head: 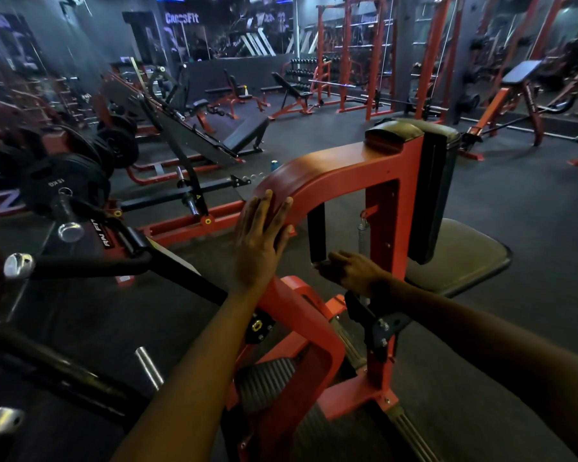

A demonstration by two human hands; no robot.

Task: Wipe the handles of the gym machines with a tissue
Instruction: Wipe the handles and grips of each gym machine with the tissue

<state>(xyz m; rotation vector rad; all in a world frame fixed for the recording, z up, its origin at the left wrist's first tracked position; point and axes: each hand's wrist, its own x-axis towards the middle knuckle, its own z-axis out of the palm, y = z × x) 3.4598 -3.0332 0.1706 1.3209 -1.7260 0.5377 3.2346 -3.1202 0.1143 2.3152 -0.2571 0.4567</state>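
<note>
- Landmark for everything here is the red machine frame, the curved orange-red beam in the middle.
- Far left of the frame: black weight plates loaded on a bar with a chrome end, dim and a bit blurry.
- Closer in on that side, a black padded handle with a chrome cap sticks out toward the frame, and another black bar lies below it near the bottom left edge. Those crowd the left side pretty tight.
- Left hand is flat on the curved end of the frame, fingers straight and spread, palm pressing the red metal. Not gripping anything.
- Behind the frame to the left, a leg press sled on a slope, with a small blue can on the floor just beside the frame's bend.
- Right hand sits under the frame's arch, at the bottom end of a black upright bar. Fingers look curled there, but it's dark and I can't tell if it's actually holding something. No tissue I can make out in either hand.
- Right of the frame: a black back pad bolted to its upright, and a black seat touching that side.
- Further right there's open dark rubber floor, lots of room, then a red incline bench and red racks well apart at the back.
</note>
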